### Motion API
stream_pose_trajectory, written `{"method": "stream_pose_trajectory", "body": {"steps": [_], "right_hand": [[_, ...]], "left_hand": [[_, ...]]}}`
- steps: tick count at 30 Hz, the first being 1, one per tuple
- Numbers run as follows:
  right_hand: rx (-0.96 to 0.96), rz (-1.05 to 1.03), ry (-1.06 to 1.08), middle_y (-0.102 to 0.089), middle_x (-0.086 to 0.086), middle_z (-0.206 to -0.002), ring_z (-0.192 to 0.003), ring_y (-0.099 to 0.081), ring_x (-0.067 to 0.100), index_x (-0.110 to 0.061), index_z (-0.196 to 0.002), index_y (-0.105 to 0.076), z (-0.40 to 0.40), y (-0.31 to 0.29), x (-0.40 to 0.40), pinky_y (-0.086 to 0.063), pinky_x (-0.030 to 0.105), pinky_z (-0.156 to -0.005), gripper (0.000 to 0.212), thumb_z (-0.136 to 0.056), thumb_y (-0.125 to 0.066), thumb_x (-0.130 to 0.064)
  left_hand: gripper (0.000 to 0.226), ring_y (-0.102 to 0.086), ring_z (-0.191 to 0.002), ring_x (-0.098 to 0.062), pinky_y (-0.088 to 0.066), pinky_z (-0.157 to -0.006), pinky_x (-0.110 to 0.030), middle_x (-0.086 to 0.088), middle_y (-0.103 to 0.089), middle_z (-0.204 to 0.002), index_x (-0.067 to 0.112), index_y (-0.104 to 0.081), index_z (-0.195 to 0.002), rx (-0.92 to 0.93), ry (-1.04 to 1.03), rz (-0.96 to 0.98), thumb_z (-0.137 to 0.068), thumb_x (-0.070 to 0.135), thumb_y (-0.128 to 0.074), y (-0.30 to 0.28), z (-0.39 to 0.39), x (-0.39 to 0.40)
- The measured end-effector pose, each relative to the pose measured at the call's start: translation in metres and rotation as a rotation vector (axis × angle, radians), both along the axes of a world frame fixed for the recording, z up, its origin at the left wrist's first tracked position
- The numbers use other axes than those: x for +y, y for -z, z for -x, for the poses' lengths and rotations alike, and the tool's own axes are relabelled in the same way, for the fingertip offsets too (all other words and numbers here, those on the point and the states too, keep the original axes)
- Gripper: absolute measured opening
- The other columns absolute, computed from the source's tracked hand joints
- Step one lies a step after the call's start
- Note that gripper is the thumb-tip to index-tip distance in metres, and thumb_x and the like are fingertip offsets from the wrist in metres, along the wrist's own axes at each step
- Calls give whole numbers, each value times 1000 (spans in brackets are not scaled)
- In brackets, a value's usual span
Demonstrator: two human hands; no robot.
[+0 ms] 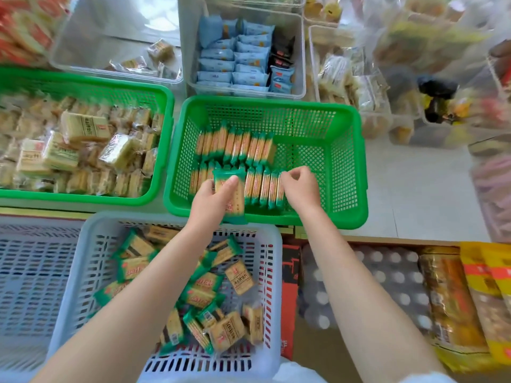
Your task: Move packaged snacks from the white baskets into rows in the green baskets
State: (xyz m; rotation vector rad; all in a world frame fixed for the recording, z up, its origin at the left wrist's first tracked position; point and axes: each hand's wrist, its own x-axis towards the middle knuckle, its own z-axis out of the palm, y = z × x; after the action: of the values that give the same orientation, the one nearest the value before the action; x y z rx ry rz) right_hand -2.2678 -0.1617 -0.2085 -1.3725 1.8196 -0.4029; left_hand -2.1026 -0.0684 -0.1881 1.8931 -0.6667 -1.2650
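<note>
Forearms: both reach forward from the bottom edge, crossing above the white basket.
Far-left white basket [33,272]: only partly in frame, at the left edge beside the main white one.
White basket [272,286]: nearest the camera, bottom centre; holds a loose, unsorted pile of green-edged snack packets [206,293] lying flat and at mixed angles.
Left green basket [163,150]: upper left, filled with a jumble of clear-wrapped yellow biscuit packs [83,127].
Left hand [210,201]: over the near rim of the centre green basket; its grip is closed round one held packet [231,193], thumb on the printed face, fingers behind. Packet is upright-ish, its top edge touching the front row.
Centre green basket [356,172]: just beyond the white basket. Two rows of packets standing on edge: back row [235,146] and front row [265,187]. Both rows start at the left wall; the right part of the floor is bare mesh.
Right hand [298,186]: at the right end of the front row; fingers curled, fingertips pinching the top of the last packet in that row.
Clear bin, upper centre [300,64]: blue-wrapped snacks stacked in columns.
Right side: blurred bagged goods on the floor; a tray of capped bottles [387,275] and yellow bags [489,275] at lower right.
</note>
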Motion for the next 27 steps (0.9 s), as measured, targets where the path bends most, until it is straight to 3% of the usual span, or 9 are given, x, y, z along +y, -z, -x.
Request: {"method": "stream_pose_trajectory", "body": {"steps": [2,5,8,12,14,17,21,24,27], "right_hand": [[-298,-107,-62,-67,4,-91,-78,-61,18,-11,-95,-66,-3,-19,12,-45,30,-66,36,-103,-48,-41],[-507,-306,-319,-73,3,-99,-81,-67,18,-11,-114,-65,-10,-36,21,-48,28,-56,42,-100,-52,-49],[-407,-230,-282,-71,6,-108,-82,-67,18,-11,-120,-60,-9,-32,7,-47,29,-54,35,-96,-64,-36],[-322,-102,109,-66,5,-112,-87,-63,19,-12,-117,-56,-6,-14,-30,-48,30,-66,29,-96,-63,-31],[-214,11,235,-62,5,-109,-79,-58,16,-12,-118,-52,-6,-2,-51,-44,29,-64,31,-96,-62,-30],[-5,37,128,-60,9,-115,-85,-62,22,-7,-126,-44,-17,18,-72,-43,30,-63,36,-98,-59,-23],[237,-158,-165,-41,18,-149,-127,-51,33,-2,-152,-27,-31,37,-74,-49,40,-99,68,-97,-60,-25],[267,-136,-192,-47,15,-145,-123,-54,34,-6,-148,-35,-26,42,-72,-48,51,-103,66,-95,-61,-34],[283,-54,-139,-55,12,-135,-116,-58,32,-7,-140,-42,-18,40,-70,-49,51,-100,59,-95,-66,-37]], "left_hand": [[63,-45,-107,-10,-34,-87,-26,8,-45,-125,15,-34,-151,52,-37,10,-102,53,-44,-3,11,-14],[60,-53,-110,-21,-41,-87,-34,-4,-54,-134,13,-38,-145,86,-21,-17,-104,56,-33,-6,22,-37],[56,-51,-110,-22,-39,-90,-37,-5,-55,-125,13,-46,-137,-10,104,-9,-106,53,-25,-2,22,-43],[66,-56,-116,-24,-35,-107,-47,-3,-63,-124,17,-52,-136,-619,478,36,-99,64,-23,24,-4,-18],[63,-50,-126,-25,-25,-115,-47,-3,-60,-134,19,-49,-140,-754,565,-19,-100,63,-28,41,-12,-1],[68,-48,-128,-23,-17,-119,-46,0,-60,-131,21,-49,-138,-789,572,-71,-94,70,-29,51,-15,15],[81,-45,-127,-16,-14,-112,-40,8,-59,-128,28,-51,-135,-790,602,-45,-81,82,-23,56,-19,19],[70,-42,-130,-16,-16,-112,-40,9,-57,-130,30,-49,-136,-777,616,-27,-87,78,-36,58,-21,21],[64,-41,-132,-16,-17,-112,-41,9,-56,-134,30,-49,-137,-793,623,-27,-90,74,-39,57,-20,21]]}}
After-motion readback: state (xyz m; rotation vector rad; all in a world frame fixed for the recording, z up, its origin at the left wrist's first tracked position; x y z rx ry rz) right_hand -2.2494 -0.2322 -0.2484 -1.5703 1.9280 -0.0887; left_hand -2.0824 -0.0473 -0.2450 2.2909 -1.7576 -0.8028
